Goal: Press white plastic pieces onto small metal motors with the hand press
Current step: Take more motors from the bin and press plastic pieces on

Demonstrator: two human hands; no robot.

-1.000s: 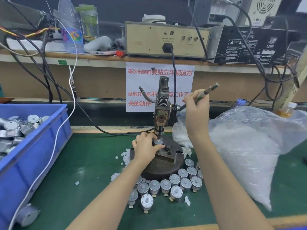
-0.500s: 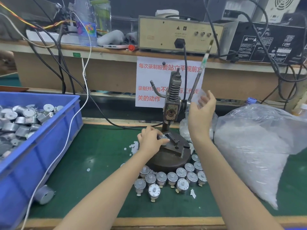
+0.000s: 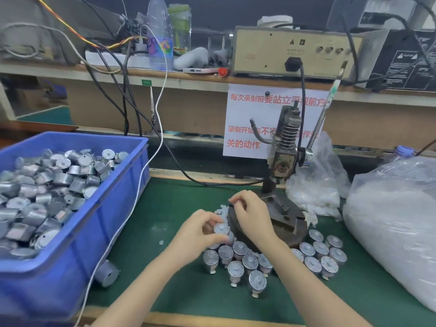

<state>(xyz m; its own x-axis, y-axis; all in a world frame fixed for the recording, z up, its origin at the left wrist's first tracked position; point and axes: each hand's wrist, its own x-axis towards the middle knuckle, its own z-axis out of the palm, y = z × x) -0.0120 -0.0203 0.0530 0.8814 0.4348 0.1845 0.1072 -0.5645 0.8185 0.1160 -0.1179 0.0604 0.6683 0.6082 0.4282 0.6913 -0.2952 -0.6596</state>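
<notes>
My left hand (image 3: 200,232) grips a small metal motor (image 3: 221,228) just left of the hand press's round base (image 3: 286,228). Beside it, my right hand (image 3: 252,214) reaches over the base's left edge. Its fingertips pinch together at a small heap of white plastic pieces (image 3: 221,212); the piece between them is blurred. The hand press (image 3: 284,147) stands behind with its lever (image 3: 322,114) upright and untouched. Nothing sits under the ram.
Two groups of motors stand on the green mat in front of the base (image 3: 243,261) and to its right (image 3: 323,252). A blue bin (image 3: 77,246) full of motors is at the left. A large bag of white pieces (image 3: 396,218) lies at the right, with cables behind.
My right hand let go of the lever and came down to the white pieces left of the base. The lever swung upright. My left hand lifted the motor off the press toward me.
</notes>
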